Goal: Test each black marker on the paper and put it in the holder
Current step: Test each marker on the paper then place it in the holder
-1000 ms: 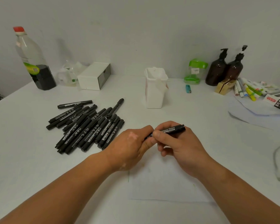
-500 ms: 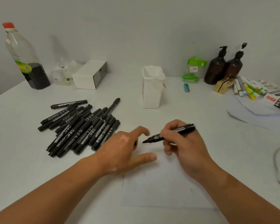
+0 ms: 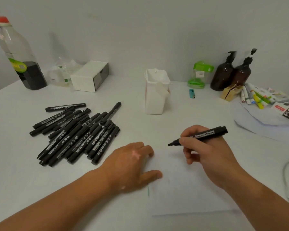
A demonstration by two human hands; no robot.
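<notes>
Holding uncapped marker (image 3: pixel 207 133) in R hand (image 3: pixel 210 157), near paper (image 3: pixel 182 197).

Bare table (image 3: pixel 182 117) between paper (image 3: pixel 187 189), holder (image 3: pixel 155 97)

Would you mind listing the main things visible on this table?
uncapped black permanent marker: one, black, in the right hand
capped black markers: a pile, black, table's left
white plastic holder: one, white, centre back
white sheet of paper: one, white, near front
clear red-capped plastic bottle: one, clear, far left
white rectangular box: one, white, back left
brown pump bottles: two, brown, back right
small blue lighter: one, blue, right of holder
left hand: rests on the paper's left edge
right hand: grips the marker
</notes>
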